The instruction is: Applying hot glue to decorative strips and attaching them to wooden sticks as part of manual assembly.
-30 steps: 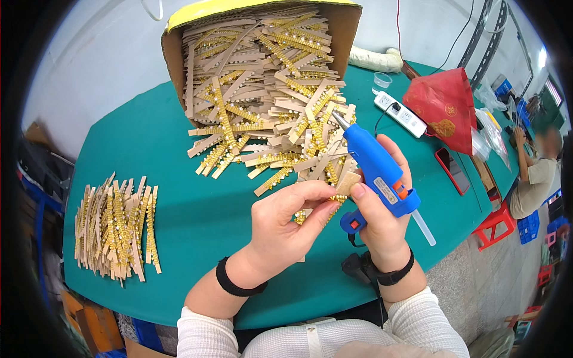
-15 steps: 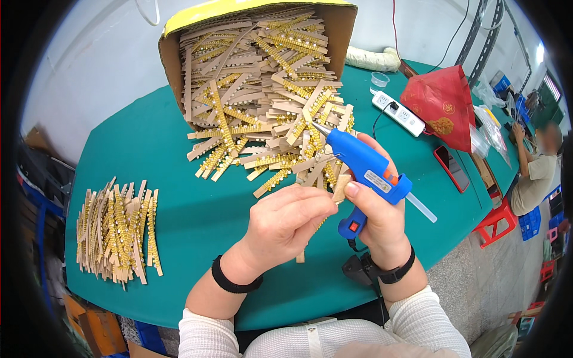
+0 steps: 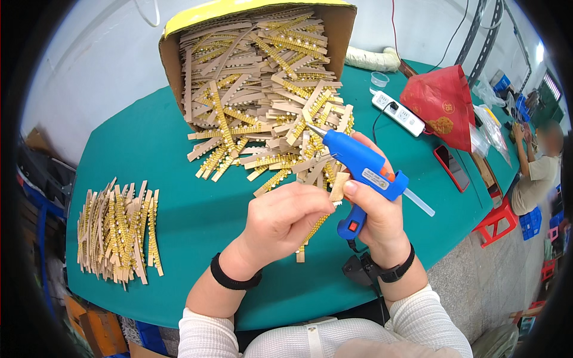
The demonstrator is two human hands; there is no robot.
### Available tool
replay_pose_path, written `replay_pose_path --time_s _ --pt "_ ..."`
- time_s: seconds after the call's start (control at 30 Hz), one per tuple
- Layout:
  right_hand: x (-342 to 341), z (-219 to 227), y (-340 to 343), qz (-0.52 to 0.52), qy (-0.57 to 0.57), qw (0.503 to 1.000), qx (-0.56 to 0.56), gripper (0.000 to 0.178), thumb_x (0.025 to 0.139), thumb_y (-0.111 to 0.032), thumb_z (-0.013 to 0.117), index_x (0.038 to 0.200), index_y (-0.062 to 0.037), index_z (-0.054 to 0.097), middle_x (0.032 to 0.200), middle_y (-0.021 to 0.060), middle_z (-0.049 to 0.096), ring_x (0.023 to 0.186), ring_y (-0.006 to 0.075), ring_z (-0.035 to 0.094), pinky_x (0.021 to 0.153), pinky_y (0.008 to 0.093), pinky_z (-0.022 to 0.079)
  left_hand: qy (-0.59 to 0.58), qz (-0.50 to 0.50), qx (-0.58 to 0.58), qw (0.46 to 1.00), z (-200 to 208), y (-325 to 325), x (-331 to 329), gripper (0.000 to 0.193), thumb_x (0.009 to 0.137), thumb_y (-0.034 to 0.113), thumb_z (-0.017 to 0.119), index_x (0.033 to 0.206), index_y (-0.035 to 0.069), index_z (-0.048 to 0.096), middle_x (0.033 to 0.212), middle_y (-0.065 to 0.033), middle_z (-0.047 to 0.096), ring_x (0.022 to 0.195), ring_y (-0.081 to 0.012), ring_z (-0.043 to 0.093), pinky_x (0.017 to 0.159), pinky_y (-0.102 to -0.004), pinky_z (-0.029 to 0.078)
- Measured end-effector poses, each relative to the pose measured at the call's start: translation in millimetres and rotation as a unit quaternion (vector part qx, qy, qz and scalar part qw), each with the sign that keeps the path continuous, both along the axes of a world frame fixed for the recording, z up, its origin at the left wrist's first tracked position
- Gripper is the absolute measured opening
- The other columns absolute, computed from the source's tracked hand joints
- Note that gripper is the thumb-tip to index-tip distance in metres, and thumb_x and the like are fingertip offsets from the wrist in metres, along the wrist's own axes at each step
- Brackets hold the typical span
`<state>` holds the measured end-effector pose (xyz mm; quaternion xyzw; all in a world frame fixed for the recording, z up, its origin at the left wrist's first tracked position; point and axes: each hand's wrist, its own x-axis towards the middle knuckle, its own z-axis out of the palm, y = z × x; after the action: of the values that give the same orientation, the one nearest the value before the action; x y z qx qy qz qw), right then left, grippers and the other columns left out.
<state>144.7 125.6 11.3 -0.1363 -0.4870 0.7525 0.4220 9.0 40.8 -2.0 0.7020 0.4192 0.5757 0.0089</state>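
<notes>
My right hand (image 3: pixel 382 218) is wrapped round a blue hot glue gun (image 3: pixel 358 158), its metal nozzle pointing up and left, a clear glue stick (image 3: pixel 419 203) poking out of the back. The right thumb also presses on a folded-looking beige end of a trim strip (image 3: pixel 338 187). My left hand (image 3: pixel 280 218) is closed, pinching beside that same end. Below the pinch, a strip with gold beading (image 3: pixel 314 231) slants down; whether it is the same piece, I cannot tell. The left fingertips partly hide it.
A tipped carton (image 3: pixel 171 77) spills many gold-and-pearl trim strips (image 3: pixel 262 110) toward me. A smaller pile of strips (image 3: pixel 117 232) lies left on the green table (image 3: pixel 191 221). To the right are a power strip (image 3: pixel 399 113), red bag (image 3: pixel 439 107) and phone (image 3: pixel 452 168). Another person (image 3: pixel 537 173) sits far right.
Both hands and the glue gun have shifted slightly left. More of the gold-beaded strip now shows beneath the left fingers.
</notes>
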Motion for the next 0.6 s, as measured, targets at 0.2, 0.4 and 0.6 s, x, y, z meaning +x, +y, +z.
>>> replay_pose_path --time_s 0.2,0.4,0.6 --pt "-0.2 -9.8 5.2 0.039 0.067 0.996 0.036 0.071 0.069 -0.009 0.065 0.130 -0.0022 0.029 0.095 0.0070 0.053 0.083 0.0123 0.052 0.075 0.0259 0.044 -0.088 -0.028 -0.025 0.995 6.8 -5.2 1.7 0.016 0.070 -0.008 0.061 0.083 0.002 0.061 0.078 -0.0085 0.063 0.069 -0.0193 0.061 0.059 -0.0264 0.048" --pt "2.8 -8.9 11.3 0.001 0.144 0.987 0.073 0.076 0.070 -0.037 0.064 0.129 -0.0025 0.031 0.080 0.0087 0.055 0.068 0.0191 0.055 0.063 0.0314 0.042 -0.176 -0.010 -0.027 0.984 10.0 -12.1 -7.8 0.015 0.072 -0.010 0.061 0.084 -0.001 0.061 0.085 -0.0102 0.063 0.076 -0.0163 0.062 0.065 -0.0252 0.051" --pt "14.8 -15.0 -0.5 0.062 0.136 0.982 0.113 0.071 0.067 -0.042 0.071 0.119 -0.0037 0.040 0.076 0.0104 0.060 0.064 0.0221 0.060 0.061 0.0323 0.048 -0.217 -0.005 0.022 0.976 19.4 -19.0 -15.4 0.016 0.073 -0.012 0.059 0.086 -0.003 0.061 0.090 -0.0120 0.062 0.082 -0.0148 0.061 0.072 -0.0248 0.052"
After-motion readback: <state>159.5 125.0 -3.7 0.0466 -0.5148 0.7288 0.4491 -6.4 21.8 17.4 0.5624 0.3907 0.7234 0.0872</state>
